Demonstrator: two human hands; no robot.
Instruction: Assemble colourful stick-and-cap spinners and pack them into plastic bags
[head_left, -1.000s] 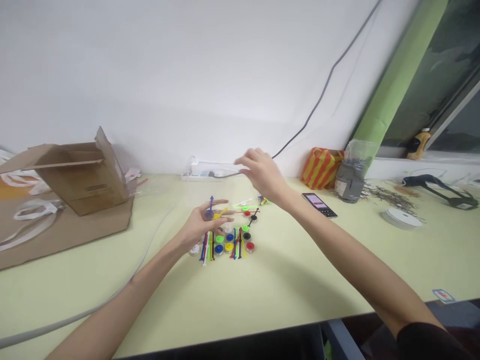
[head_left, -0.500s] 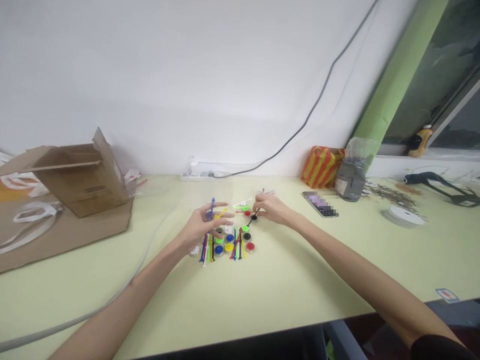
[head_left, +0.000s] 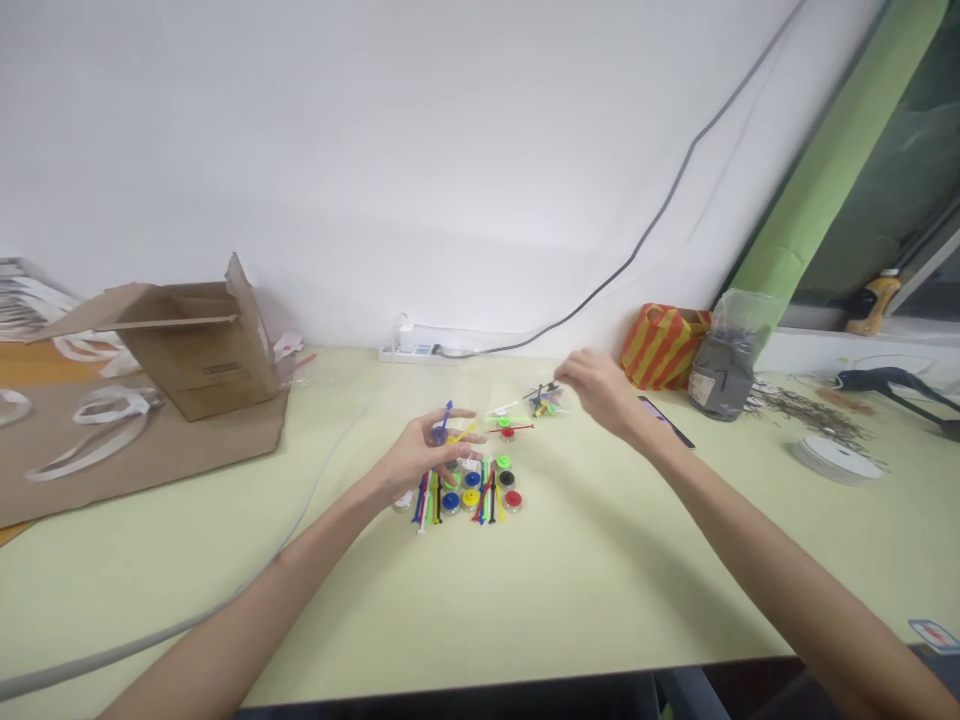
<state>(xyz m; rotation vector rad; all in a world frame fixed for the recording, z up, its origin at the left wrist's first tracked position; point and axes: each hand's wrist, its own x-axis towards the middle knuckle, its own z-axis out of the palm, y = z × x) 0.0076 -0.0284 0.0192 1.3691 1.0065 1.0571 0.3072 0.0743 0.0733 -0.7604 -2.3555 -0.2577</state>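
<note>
My left hand (head_left: 427,458) hovers palm up over a cluster of small coloured discs and thin coloured sticks (head_left: 471,488) on the pale green table (head_left: 525,600). Its fingers curl around a blue arrow-shaped stick with a round piece (head_left: 442,428). My right hand (head_left: 600,392) is raised farther back and to the right, fingers pinched together beside a small bundle of mixed coloured pieces (head_left: 541,401). What the pinch holds, if anything, is too small to make out. A red disc with a stick (head_left: 508,432) and a green one (head_left: 503,421) lie between the hands.
An open cardboard box (head_left: 191,345) stands at the back left on flat cardboard. A power strip (head_left: 431,345) lies along the wall with a dark cable. A phone (head_left: 667,422), a striped bag (head_left: 660,345), a grey wrapped pack (head_left: 721,375) and a white tape roll (head_left: 829,458) sit to the right.
My right hand came down from near the wall to the pieces beside the black disc, then lifted and moved right toward the small bundle. My left hand kept the blue stick.
</note>
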